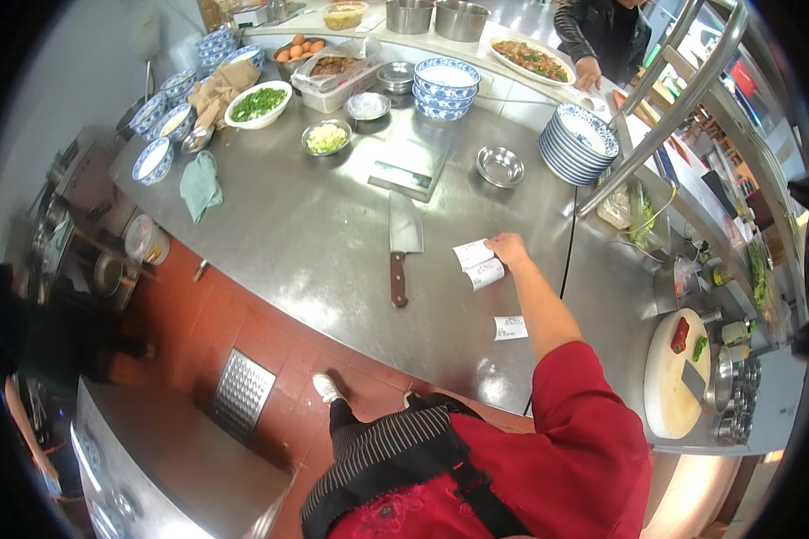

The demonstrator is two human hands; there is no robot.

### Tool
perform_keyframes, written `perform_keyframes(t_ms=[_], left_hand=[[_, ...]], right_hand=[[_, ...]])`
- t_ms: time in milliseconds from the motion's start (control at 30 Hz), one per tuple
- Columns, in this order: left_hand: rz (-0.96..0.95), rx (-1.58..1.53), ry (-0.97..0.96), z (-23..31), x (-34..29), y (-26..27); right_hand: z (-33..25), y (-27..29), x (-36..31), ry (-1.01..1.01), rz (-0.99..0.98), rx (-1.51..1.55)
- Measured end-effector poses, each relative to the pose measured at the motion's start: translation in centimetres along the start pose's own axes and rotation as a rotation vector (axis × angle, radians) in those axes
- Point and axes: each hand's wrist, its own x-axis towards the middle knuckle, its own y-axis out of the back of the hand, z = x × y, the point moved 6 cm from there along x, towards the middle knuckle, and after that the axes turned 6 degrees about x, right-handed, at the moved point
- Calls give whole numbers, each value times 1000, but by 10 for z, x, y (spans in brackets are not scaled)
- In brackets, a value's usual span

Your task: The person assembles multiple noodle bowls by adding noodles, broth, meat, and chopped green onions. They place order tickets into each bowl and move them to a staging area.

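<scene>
My right hand (pixel 510 249) reaches over the steel counter with its fingers closed on the edge of a white printed paper slip (pixel 470 253). A second slip (pixel 484 275) overlaps just below it, and I cannot tell whether the fingers grip that one too. Closer to me, another paper slip (pixel 511 329) lies flat beside my forearm. A cleaver (pixel 406 226) with a brown wooden handle rests on the counter left of the slips, its blade pointing away. Beyond it stands a flat kitchen scale (pixel 403 180), with a small steel bowl (pixel 500 167) to its right. My left hand is out of view.
Patterned plates (pixel 577 145) are stacked at the back right, near a metal rail (pixel 649 139). Bowls (pixel 446 87), chopped greens (pixel 259 104) and a green cloth (pixel 201 186) line the back and left. A round cutting board (pixel 678 377) sits right. Someone stands across the counter.
</scene>
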Motion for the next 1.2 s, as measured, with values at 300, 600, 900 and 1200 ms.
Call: perform_keyframes(t_ms=[300, 600, 900, 1200], left_hand=[[103, 418, -682, 254, 133, 148], [-568, -1, -988, 499, 155, 107], [-1078, -133, -673, 589, 113, -12], [-939, -218, -413, 646, 141, -96]], right_hand=[[-90, -22, -76, -206, 145, 823], [-236, -115, -116, -122, 147, 1012], [-332, -174, -82, 74, -137, 904], [-286, -111, 23, 189, -94, 697]])
